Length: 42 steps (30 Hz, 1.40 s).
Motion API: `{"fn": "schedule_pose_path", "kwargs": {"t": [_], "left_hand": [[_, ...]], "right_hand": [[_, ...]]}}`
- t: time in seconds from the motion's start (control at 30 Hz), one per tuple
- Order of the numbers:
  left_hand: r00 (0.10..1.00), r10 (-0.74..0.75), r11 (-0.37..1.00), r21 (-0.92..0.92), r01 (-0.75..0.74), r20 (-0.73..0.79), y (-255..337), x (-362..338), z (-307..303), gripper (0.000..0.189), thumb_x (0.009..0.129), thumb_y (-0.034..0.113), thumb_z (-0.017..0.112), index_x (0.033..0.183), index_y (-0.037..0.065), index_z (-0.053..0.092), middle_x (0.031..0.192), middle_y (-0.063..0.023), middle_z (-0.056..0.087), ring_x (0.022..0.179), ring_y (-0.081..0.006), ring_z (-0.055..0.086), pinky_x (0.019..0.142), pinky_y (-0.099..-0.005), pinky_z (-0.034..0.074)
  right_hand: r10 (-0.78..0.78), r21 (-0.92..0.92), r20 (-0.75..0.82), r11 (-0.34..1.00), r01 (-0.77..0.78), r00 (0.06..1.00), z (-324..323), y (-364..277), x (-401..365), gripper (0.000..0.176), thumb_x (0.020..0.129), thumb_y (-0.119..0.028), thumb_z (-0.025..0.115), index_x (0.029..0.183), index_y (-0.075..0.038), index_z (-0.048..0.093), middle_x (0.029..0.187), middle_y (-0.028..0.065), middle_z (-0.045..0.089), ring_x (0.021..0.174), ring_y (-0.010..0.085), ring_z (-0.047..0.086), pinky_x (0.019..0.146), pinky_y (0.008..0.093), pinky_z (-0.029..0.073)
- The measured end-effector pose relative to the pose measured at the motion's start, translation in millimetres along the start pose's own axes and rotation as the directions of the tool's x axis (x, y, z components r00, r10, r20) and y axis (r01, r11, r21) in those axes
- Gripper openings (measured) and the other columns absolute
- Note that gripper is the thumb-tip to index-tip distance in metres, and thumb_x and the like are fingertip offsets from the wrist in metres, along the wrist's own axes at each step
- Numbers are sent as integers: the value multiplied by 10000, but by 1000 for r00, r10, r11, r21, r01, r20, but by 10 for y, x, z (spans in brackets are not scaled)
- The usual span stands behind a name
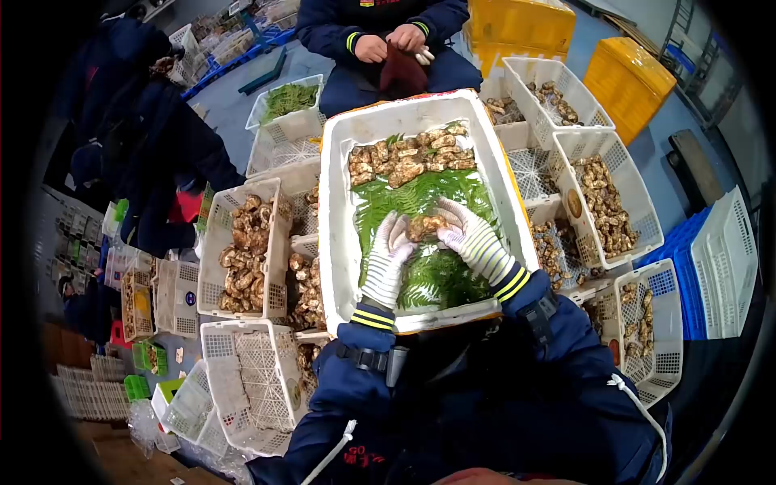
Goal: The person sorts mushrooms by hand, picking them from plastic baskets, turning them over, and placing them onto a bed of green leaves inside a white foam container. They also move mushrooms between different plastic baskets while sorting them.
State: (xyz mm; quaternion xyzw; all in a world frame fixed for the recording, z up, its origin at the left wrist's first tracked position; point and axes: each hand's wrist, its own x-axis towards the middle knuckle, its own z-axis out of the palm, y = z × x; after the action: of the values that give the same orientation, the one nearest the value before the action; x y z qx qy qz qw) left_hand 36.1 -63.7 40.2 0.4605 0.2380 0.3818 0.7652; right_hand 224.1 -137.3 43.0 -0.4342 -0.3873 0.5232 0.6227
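Note:
A white foam box (339, 267) lined with green fern leaves (416, 198) stands in front of me. Rows of brown-and-white mushrooms (404, 162) lie across its far end. Over the ferns, my right hand (477, 238), in a striped glove, has its fingers closed on a mushroom (426, 228). My left hand (388, 255), gloved too, is at the left side of the same mushroom, thumb and fingers somewhat apart; whether it grips the mushroom is unclear.
White crates of mushrooms (208, 267) (647, 230) flank the box. A co-worker (380, 24) sits across, holding a dark red cloth (403, 71). Another person (162, 121) bends at the left. Yellow boxes (630, 85) and blue crates (687, 275) stand at the right.

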Motion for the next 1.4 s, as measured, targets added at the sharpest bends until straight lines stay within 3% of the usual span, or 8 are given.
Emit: {"fn": "schedule_pose_path", "kwargs": {"t": [0.03, 0.23, 0.4, 0.57, 0.8, 1.07, 1.23, 1.4], "left_hand": [[995, -93, 978, -190, 86, -33, 23, -22, 38, 677, 924, 80, 619, 1514, 65, 287, 1490, -203, 373, 1326, -247, 446, 1058, -362, 453], [976, -204, 960, -209, 185, -73, -79, 26, -46, 438, 985, 160, 599, 1381, 32, 463, 1286, -150, 563, 1127, -218, 597, 944, -342, 536], [977, -214, 905, -372, 207, 22, 39, 3, 66, 322, 995, 181, 585, 1252, -12, 558, 1146, -142, 646, 968, -245, 675, 840, -320, 586], [969, -245, 874, -425, 234, 30, -142, 58, -92, 344, 982, 192, 614, 1266, 5, 559, 1157, -138, 641, 973, -253, 670, 853, -338, 589], [989, -142, 987, -80, 139, -38, -19, 16, 16, 484, 950, 174, 667, 1381, 36, 494, 1281, -87, 574, 1149, -176, 572, 998, -329, 499], [992, -97, 991, -83, 104, 77, 55, 14, 31, 702, 929, 178, 674, 1502, 15, 302, 1504, -155, 382, 1348, -206, 426, 1085, -308, 395], [979, -137, 899, -396, 187, 152, 10, -10, -18, 658, 949, 221, 658, 1485, 33, 326, 1363, -147, 515, 1248, -243, 535, 1034, -395, 484], [968, -109, 870, -450, 202, 224, 35, -16, 21, 585, 972, 276, 619, 1445, 25, 384, 1323, -143, 550, 1216, -271, 564, 1017, -444, 496]], "right_hand": [[-1, -15, -3, 1000, 1, 1000, 3, 6, -4, 687, 941, -39, 602, 1518, 8, 233, 1481, 203, 423, 1265, 221, 516, 978, 308, 498], [122, 3, 6, 993, -122, 993, 91, -97, -45, 662, 958, -196, 644, 1490, 11, 309, 1420, 187, 490, 1172, 208, 583, 926, 293, 522], [31, -48, -100, 998, -36, 995, 94, -21, -29, 468, 1011, -325, 564, 1339, 7, 536, 1111, 64, 642, 655, 85, 615, 623, 229, 515], [101, -48, -147, 993, -109, 984, 60, 36, -10, 526, 1001, -407, 553, 1291, 32, 562, 1060, 102, 666, 662, 119, 647, 613, 250, 531], [426, -35, -124, 901, -433, 896, 8, -140, -49, 703, 937, -639, 513, 1208, 6, 594, 871, 142, 709, 602, 175, 676, 574, 263, 538], [71, -380, -63, 921, -90, 995, 132, -269, -115, 588, 910, -522, 651, 1194, -7, 657, 875, 52, 691, 734, 97, 655, 660, 233, 524], [-222, -812, 46, 560, 166, 974, 231, -476, -225, 570, 871, -464, 695, 1237, -32, 636, 1025, 178, 713, 935, 317, 700, 800, 353, 543], [-270, -884, 184, 374, 279, 945, 341, -484, -265, 533, 850, -401, 723, 1206, -14, 642, 1018, 159, 704, 904, 313, 682, 802, 362, 527]]}}
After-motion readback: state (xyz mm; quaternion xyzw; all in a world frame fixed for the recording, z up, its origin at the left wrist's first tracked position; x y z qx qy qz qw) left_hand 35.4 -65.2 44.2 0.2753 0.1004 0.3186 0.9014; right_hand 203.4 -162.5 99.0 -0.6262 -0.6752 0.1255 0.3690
